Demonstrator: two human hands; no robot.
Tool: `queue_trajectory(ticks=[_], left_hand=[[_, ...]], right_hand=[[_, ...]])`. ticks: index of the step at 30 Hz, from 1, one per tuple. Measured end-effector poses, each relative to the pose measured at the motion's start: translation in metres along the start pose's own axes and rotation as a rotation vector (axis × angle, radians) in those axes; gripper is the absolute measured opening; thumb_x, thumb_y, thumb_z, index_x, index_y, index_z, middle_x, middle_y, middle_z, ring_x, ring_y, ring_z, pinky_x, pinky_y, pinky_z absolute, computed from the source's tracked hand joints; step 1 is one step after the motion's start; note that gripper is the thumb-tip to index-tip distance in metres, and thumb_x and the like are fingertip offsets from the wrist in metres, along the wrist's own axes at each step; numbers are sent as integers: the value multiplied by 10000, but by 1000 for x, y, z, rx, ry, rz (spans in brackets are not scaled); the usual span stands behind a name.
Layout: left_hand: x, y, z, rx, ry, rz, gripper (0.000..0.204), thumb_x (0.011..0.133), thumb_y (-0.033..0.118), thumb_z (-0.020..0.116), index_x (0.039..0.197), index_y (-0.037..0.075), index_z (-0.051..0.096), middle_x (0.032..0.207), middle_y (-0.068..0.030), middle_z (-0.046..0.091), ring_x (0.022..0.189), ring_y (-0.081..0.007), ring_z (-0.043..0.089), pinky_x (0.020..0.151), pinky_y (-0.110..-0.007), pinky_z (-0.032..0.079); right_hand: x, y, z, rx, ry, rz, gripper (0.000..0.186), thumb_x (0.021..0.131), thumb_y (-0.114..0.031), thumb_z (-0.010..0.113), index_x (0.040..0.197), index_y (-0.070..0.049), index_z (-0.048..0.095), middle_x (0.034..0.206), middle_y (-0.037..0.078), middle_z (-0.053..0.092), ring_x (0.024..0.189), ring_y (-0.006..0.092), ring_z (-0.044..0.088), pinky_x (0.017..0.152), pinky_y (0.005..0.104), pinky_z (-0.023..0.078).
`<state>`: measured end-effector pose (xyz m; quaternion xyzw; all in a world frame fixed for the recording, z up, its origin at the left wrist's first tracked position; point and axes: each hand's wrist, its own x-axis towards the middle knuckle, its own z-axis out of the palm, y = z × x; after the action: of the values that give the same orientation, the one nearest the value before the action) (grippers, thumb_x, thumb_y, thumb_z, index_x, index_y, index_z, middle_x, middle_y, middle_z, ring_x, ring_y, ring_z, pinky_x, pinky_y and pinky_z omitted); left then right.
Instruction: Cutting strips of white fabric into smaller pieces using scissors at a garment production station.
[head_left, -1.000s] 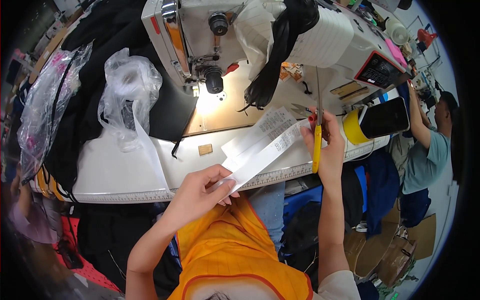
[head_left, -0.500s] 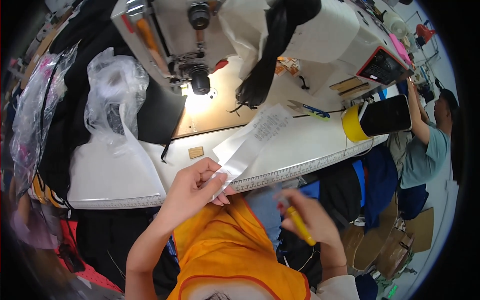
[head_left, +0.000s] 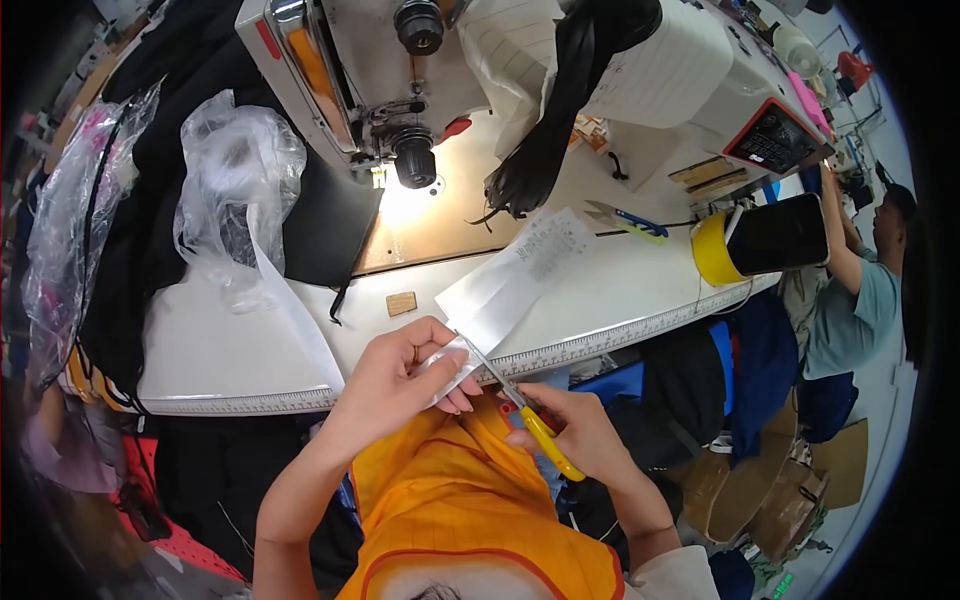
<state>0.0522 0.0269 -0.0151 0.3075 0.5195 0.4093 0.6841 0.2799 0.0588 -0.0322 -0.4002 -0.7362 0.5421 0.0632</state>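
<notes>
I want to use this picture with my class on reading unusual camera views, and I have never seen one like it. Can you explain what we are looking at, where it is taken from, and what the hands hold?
There is one view, from a fisheye camera worn on a person's head, looking down at their own hands. That is why straight edges bend near the rim.

The left hand pinches the near end of a long white paper strip. The right hand holds yellow-handled scissors, their blades at the strip beside the left hand's fingers.

In front is a white work table with a ruler printed along its edge. On it stand an industrial sewing machine, a crumpled clear plastic bag, a small tan tag and a yellow tape roll. Another person works at the right.
</notes>
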Motion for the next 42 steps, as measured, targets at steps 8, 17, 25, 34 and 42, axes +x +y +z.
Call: queue_trajectory(ticks=[8, 17, 25, 34, 42], left_hand=[[-16, -5, 23, 109, -49, 100, 103, 907, 65, 526, 974, -9, 498, 849, -82, 628, 752, -98, 616, 638, -215, 510], [-49, 18, -8, 1098, 239, 577, 188, 755, 69, 662, 922, 55, 576, 765, -65, 608, 716, -179, 609, 638, -291, 494], [-47, 59, -130, 2065, 762, 878, 120, 678, 84, 639, 762, 92, 554, 787, -18, 583, 895, -198, 557, 807, -337, 419], [-3, 78, -174, 2013, 651, 714, 129, 699, 102, 638, 812, 87, 577, 790, -26, 608, 876, -199, 575, 720, -327, 460], [-18, 74, -163, 1551, 606, 776, 188, 726, 88, 647, 900, 62, 581, 866, -83, 587, 770, -260, 583, 674, -340, 474]], right_hand=[[1, -15, 1, 568, -47, -98, 526, 758, -101, 728, 1221, -56, 482, 929, 16, 574, 815, 65, 520, 717, 215, 433], [10, -17, -25, 758, 495, -341, 540, 693, 21, 587, 1195, -7, 390, 837, 51, 497, 744, 130, 520, 648, 238, 435], [-11, 16, -4, 1012, 677, -571, 661, 703, -138, 565, 1296, -93, 278, 954, 85, 478, 793, 153, 493, 760, 272, 435], [-65, 8, -45, 1540, -22, -1146, 215, 874, -101, 548, 1055, -136, 439, 783, 39, 511, 583, 118, 511, 573, 268, 466], [-197, 97, -126, 712, 1497, -1231, 370, 850, -123, 514, 1185, -7, 406, 1044, 83, 531, 1015, 168, 531, 939, 312, 402]])
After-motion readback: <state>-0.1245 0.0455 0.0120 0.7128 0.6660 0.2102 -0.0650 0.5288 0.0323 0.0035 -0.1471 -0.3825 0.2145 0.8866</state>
